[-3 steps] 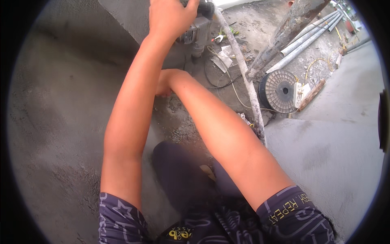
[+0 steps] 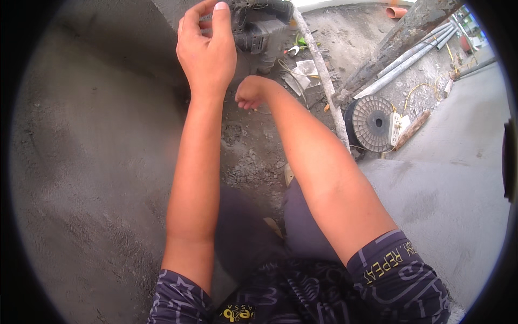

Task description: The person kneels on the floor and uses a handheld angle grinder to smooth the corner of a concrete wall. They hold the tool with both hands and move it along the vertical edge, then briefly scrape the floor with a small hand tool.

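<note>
One left hand (image 2: pixel 206 51) loosely grips a dark power tool (image 2: pixel 258 24) lying crosswise; right hand (image 2: pixel 249 93) curled, empty.

Floor (image 2: pixel 442 183): rough grey concrete beneath you.
Rubble (image 2: pixel 248 162): loose chips by your knees.
Cable reel (image 2: pixel 372 123): flat on the ground.
Pipes (image 2: pixel 410 62): grey lengths lying together beyond the reel.

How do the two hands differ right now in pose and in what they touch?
The left hand is raised high with fingers spread, on the dark power tool; the right hand sits lower, curled into a loose fist. The left hand shows its back to the camera, while the right hand is bent down at the wrist toward the rubble, holding nothing I can make out. Both are bare and reach toward the grey wall.
</note>
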`<state>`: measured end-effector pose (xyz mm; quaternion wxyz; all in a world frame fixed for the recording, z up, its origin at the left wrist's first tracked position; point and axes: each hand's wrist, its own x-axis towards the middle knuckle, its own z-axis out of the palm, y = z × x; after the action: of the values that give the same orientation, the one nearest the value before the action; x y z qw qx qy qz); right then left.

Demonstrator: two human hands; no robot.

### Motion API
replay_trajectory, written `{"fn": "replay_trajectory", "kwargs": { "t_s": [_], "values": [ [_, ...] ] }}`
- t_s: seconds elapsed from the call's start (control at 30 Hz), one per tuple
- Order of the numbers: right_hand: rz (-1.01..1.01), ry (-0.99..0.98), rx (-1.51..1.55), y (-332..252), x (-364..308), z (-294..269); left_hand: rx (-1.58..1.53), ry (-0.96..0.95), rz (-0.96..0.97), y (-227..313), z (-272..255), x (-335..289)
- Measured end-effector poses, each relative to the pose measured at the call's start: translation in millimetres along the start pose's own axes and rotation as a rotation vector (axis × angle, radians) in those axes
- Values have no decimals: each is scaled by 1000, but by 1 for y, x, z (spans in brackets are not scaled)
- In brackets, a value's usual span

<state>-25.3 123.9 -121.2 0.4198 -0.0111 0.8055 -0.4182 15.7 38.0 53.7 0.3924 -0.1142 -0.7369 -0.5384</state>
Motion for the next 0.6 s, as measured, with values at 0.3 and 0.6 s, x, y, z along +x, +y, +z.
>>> {"fn": "replay_trajectory", "kwargs": {
  "t_s": [0.3, 0.6],
  "values": [
    [739, 292, 17, 251, 40, -2, 384, -553, -990, -116, -57, -274],
    [815, 546, -118, 289, -54, 119, 86, 77, -223, -100, -29, -38]
  ]
}}
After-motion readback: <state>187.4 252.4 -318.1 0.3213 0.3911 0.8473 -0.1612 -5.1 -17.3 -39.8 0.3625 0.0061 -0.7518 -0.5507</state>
